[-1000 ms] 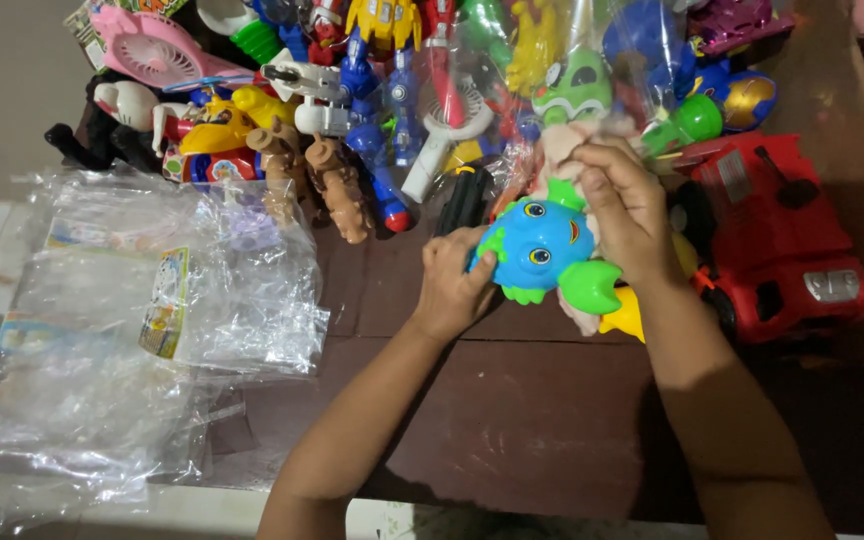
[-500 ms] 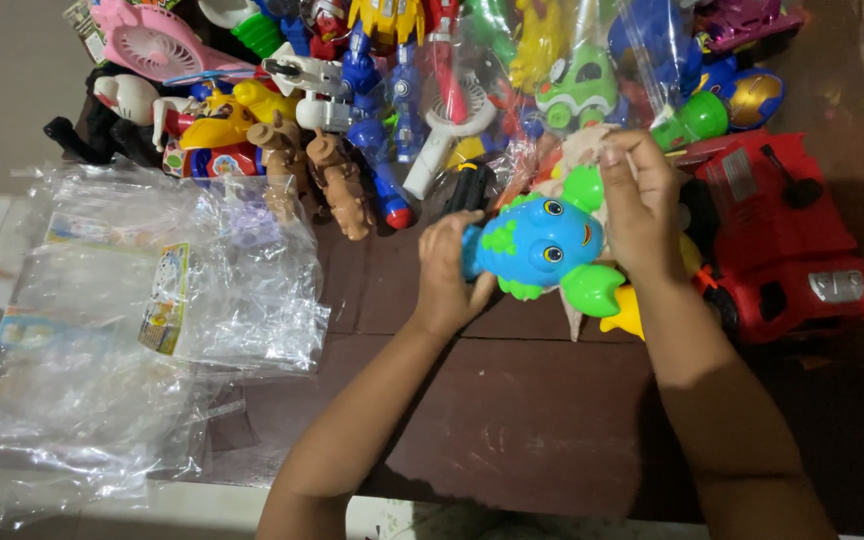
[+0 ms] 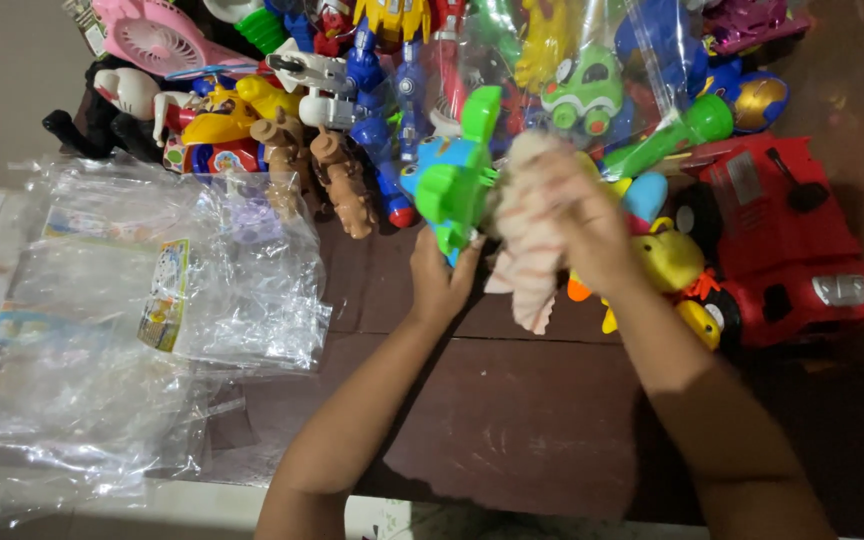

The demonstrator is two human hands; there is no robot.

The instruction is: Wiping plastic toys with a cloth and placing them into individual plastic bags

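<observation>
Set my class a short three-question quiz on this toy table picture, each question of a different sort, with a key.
1. True or false: the left hand grips the blue-and-green toy.
2. Which side of the table holds the clear plastic bags? A) left B) right
3. Fill in: the big truck beside the right hand is coloured ____.

Key: 1 true; 2 A; 3 red.

Blue toy (image 3: pixel 452 190) with bright green fins, held tilted above the dark brown tabletop, its green parts facing the camera; pale pink striped toy (image 3: pixel 530 250) just right of it, blurred, hanging downward, its scalloped end lowest, touching the blue one.
</observation>
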